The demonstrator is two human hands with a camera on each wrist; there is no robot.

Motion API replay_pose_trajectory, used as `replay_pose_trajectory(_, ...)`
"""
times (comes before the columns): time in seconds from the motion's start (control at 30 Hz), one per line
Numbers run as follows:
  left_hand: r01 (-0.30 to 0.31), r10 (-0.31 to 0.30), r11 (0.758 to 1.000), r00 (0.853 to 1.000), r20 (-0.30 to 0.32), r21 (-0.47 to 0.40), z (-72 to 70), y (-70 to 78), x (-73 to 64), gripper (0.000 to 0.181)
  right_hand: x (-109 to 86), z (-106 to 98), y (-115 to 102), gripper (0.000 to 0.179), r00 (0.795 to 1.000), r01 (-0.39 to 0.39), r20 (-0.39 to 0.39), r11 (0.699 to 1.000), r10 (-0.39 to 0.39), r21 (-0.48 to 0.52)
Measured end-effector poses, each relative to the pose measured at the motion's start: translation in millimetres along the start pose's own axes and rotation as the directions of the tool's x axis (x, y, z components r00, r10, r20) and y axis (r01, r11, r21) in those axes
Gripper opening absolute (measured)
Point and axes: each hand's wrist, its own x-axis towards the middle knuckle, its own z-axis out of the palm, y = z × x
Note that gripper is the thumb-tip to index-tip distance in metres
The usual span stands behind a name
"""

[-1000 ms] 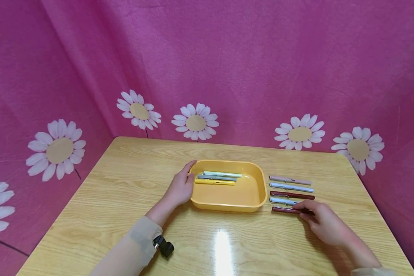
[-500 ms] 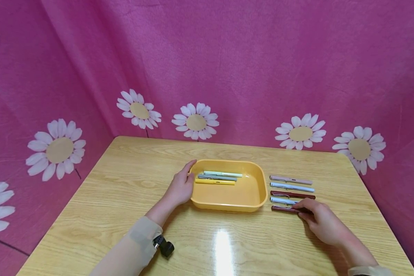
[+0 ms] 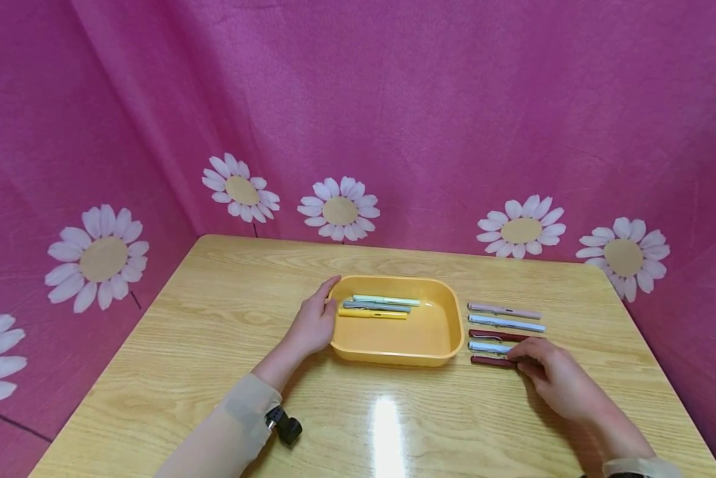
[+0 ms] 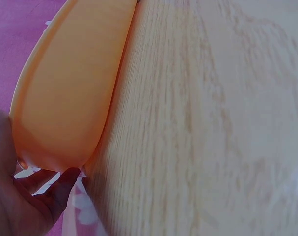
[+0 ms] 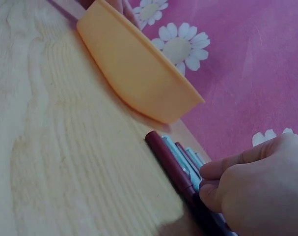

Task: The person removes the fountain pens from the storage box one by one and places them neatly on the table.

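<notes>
My left hand (image 3: 312,323) grips the left end of a yellow plastic tray (image 3: 393,360); in the left wrist view its fingers (image 4: 65,189) curl at the end wall. Inside the tray lie a pale green pen (image 3: 387,301), a grey-blue pen (image 3: 377,307) and a yellow pen (image 3: 372,314). My right hand (image 3: 557,382) is over the front of a pen row at right. Its thumb and forefinger pinch a light blue pen (image 5: 176,152), just behind the front dark red pen (image 5: 168,160). The hand covers the right ends of both pens.
Farther back in the row lie another dark red pen (image 3: 495,336), a pale blue pen (image 3: 507,324) and a pinkish pen (image 3: 503,311). The wooden table (image 3: 226,292) meets a pink flowered curtain (image 3: 405,133) at its back and sides.
My right hand's fingertips have shifted slightly back from the front dark red pen to the light blue one. My left hand and the tray stay in place.
</notes>
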Motion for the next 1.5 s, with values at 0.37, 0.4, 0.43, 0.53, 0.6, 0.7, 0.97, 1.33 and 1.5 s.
replay_pose_trajectory(0.37,-0.005,0.005,1.0,1.0,0.001,0.0,-0.4,0.8,0.6,0.052,13.2,-8,-14,0.037,1.0,0.007,-0.013,0.999,-0.006,0.031)
replay_pose_trajectory(0.4,-0.01,0.01,1.0,1.0,-0.001,0.0,-0.6,1.0,0.7,0.052,14.8,-8,-16,0.036,1.0,0.013,-0.015,0.999,-0.012,0.037)
replay_pose_trajectory(0.43,-0.016,0.016,1.0,1.0,-0.004,0.0,-0.7,1.3,0.6,0.052,16.5,-9,-17,0.036,1.0,0.024,-0.021,0.999,-0.023,0.044)
replay_pose_trajectory(0.53,-0.039,0.039,0.999,0.999,-0.014,0.0,-0.8,1.8,0.5,0.052,22.3,-8,-21,0.036,0.996,0.075,-0.05,0.995,-0.072,0.061)
replay_pose_trajectory(0.6,-0.046,0.046,0.999,0.999,-0.019,0.0,-0.9,1.7,0.3,0.052,26.6,-7,-24,0.035,0.993,0.1,-0.063,0.992,-0.096,0.075)
replay_pose_trajectory(0.7,-0.046,0.046,0.999,0.999,-0.021,0.004,-0.7,1.2,0.0,0.052,33.5,-8,-29,0.034,0.993,0.109,-0.061,0.989,-0.103,0.102)
replay_pose_trajectory(0.97,-0.017,0.017,1.0,1.0,-0.006,-0.002,-0.5,0.7,0.8,0.052,49.9,-10,-44,0.03,0.989,0.128,-0.091,0.978,-0.114,0.162)
replay_pose_trajectory(1.33,-0.019,0.019,1.0,1.0,-0.017,-0.003,-0.1,1.1,-0.3,0.051,75.7,-3,-69,0.029,0.993,0.118,-0.051,0.959,-0.108,0.258)
replay_pose_trajectory(1.5,-0.009,0.008,1.0,1.0,-0.014,-0.011,0.2,2.2,0.0,0.051,88.6,3,-75,0.031,0.986,0.167,-0.066,0.958,-0.156,0.234)
